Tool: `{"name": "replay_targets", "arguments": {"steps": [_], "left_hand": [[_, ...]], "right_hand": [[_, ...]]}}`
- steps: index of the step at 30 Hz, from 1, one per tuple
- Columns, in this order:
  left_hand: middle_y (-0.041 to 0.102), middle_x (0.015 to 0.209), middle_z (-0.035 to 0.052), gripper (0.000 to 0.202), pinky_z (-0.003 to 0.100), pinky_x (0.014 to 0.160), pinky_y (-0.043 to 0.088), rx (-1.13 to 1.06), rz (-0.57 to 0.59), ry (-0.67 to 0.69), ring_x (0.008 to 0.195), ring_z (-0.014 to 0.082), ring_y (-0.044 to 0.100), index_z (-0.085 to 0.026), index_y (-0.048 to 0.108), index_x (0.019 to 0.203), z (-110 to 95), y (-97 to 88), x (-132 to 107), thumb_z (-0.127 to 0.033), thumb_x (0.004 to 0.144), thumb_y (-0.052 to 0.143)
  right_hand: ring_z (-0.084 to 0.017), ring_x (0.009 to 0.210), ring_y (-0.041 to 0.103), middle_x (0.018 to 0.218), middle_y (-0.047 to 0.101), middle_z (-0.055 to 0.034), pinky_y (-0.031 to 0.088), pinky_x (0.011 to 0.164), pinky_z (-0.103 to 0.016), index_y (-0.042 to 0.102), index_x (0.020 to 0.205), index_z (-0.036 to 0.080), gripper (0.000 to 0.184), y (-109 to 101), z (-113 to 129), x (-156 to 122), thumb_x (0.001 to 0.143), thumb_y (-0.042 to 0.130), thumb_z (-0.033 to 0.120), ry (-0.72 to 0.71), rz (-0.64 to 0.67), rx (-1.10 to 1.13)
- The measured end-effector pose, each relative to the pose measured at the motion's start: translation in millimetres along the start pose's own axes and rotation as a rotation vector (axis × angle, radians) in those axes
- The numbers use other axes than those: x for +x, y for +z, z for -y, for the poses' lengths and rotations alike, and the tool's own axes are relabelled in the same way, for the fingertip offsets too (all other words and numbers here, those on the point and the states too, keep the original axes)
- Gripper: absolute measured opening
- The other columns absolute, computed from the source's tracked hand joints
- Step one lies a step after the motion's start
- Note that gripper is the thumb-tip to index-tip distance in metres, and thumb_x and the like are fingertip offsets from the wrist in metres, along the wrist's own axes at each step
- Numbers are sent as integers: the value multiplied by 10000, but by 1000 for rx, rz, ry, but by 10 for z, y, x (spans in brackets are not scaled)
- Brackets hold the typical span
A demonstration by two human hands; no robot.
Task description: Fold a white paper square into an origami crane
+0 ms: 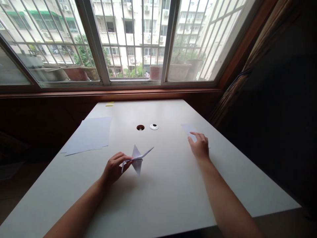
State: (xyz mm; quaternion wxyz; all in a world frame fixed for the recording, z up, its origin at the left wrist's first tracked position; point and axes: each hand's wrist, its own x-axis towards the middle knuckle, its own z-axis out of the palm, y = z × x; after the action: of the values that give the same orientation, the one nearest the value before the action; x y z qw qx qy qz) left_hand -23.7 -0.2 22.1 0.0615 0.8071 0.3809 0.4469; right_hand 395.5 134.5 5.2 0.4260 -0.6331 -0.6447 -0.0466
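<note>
The left hand (115, 167) holds a paper crane (137, 159) over the counter (168, 191). The right hand (201, 146) is at a slip (187, 127) near the right edge; sheets (90, 135) lie by the left edge.

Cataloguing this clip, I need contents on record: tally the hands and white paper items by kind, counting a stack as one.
Left hand and right hand: 2
Paper crane: 1
Paper stack: 1
Loose paper, partly hidden: 1
Total: 5

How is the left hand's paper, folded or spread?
Folded: the origami crane in the left hand has pointed wings and a thin, tapering end.
</note>
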Motion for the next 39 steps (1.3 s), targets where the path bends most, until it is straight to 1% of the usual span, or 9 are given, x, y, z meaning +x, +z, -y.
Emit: {"name": "replay_targets", "arguments": {"steps": [4, 7, 9, 12, 15, 18, 27, 34, 39], "left_hand": [[696, 839, 56, 154, 282, 676, 513, 4, -9, 3, 737, 164, 624, -204, 706, 1027, -1, -8, -17, -129, 900, 662], [693, 837, 61, 147, 286, 676, 512, 11, -15, 3, 738, 165, 620, -202, 707, 1027, -4, -12, -25, -135, 908, 654], [690, 837, 64, 138, 289, 679, 513, 11, -15, 3, 743, 167, 622, -201, 708, 1028, -7, -12, -27, -149, 915, 648], [688, 842, 66, 131, 293, 682, 512, 12, -5, -2, 749, 171, 624, -202, 708, 1030, -15, -14, -30, -168, 922, 643], [688, 846, 65, 141, 294, 686, 509, 15, 5, -2, 750, 172, 620, -205, 704, 1035, -28, -25, -31, -155, 918, 645], [688, 850, 62, 155, 291, 688, 508, 6, 6, 1, 749, 170, 619, -207, 701, 1042, -40, -35, -24, -141, 912, 648], [684, 865, 68, 156, 287, 698, 513, 0, 19, -30, 770, 170, 626, -205, 706, 1055, 5, -16, -27, -156, 924, 635], [684, 872, 70, 144, 279, 696, 528, 2, 33, -40, 770, 167, 637, -207, 712, 1052, 46, -21, -23, -197, 942, 618], [687, 884, 75, 150, 282, 707, 530, 5, 53, -48, 782, 170, 637, -207, 707, 1062, 44, -20, -12, -210, 951, 606]], "right_hand": [[-382, 1218, 436, 1328, 500, -189, 409, 994, -524, 599, 1284, 194, 490, -61, -398, -36, 845, 584, 411, 309, 60, -294], [-388, 1239, 403, 1356, 477, -184, 403, 989, -516, 554, 1338, 202, 536, -38, -458, -94, 878, 502, 471, 380, 178, -359], [-368, 1251, 402, 1368, 484, -169, 392, 1010, -506, 558, 1333, 204, 521, 6, -439, -111, 895, 460, 469, 329, 231, -348], [-343, 1268, 423, 1373, 511, -161, 369, 1055, -505, 551, 1348, 188, 535, 79, -375, -117, 908, 446, 473, 160, 307, -271], [-330, 1304, 439, 1392, 528, -161, 338, 1105, -499, 501, 1410, 175, 593, 122, -259, -135, 899, 493, 475, -20, 384, -152], [-304, 1329, 452, 1418, 543, -117, 312, 1145, -489, 443, 1462, 218, 629, 117, -77, -171, 887, 554, 448, -174, 498, 7], [-282, 1384, 397, 1467, 508, -70, 300, 1181, -506, 415, 1489, 290, 690, -33, 493, -290, 857, 665, 412, -252, 777, 327], [-290, 1383, 385, 1409, 568, -62, 308, 1170, -533, 356, 1521, 327, 828, -21, 899, -370, 797, 755, 368, -337, 988, 510], [-277, 1368, 404, 1424, 532, -59, 331, 1169, -492, 438, 1474, 334, 757, -4, 1120, -448, 780, 728, 247, -419, 1020, 554]]}}
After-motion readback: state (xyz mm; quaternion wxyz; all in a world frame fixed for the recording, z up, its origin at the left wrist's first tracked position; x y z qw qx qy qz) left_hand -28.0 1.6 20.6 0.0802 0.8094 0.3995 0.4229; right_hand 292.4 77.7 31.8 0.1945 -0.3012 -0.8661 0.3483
